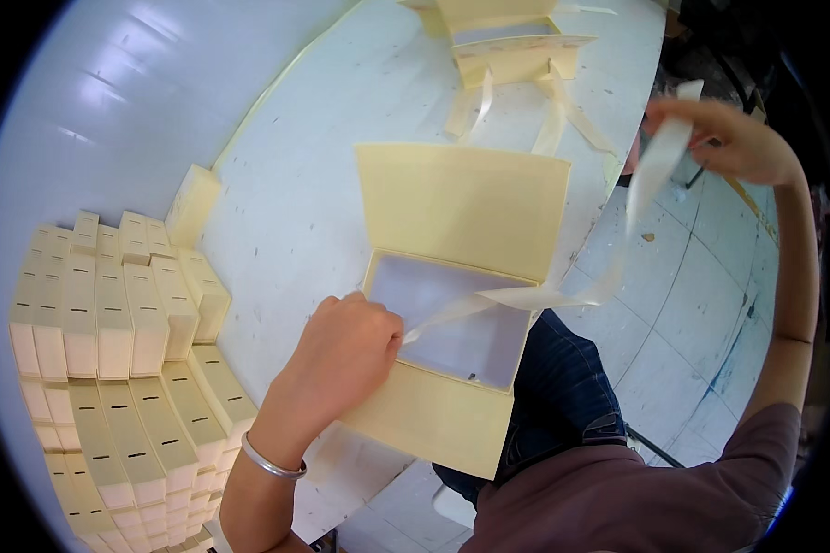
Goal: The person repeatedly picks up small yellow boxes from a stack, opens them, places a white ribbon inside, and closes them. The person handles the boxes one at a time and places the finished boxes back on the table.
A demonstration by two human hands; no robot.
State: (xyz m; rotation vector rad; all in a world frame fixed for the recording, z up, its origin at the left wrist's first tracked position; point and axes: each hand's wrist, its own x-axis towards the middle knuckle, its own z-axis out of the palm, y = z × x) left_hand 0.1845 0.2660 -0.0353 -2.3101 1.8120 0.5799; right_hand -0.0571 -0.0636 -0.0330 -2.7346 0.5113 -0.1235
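A cream box (447,376) lies open on the table's near right part, its two flaps folded out to far and near sides and its inside pale lilac. My left hand (346,346) is closed at the box's left wall, where one end of a white ribbon (526,297) runs into its fingers. From there the ribbon crosses the box and rises past its right side. Out at the right, beyond the table edge, my raised right hand (733,138) pinches the ribbon near its other end. My left fingertips are partly hidden.
Several cream boxes with dark slots stand stacked (138,387) at the left. Another open box (516,63) with hanging ribbons lies at the far side of the white table (286,175). Tiled floor (664,276) shows at the right, beside my leg (563,382).
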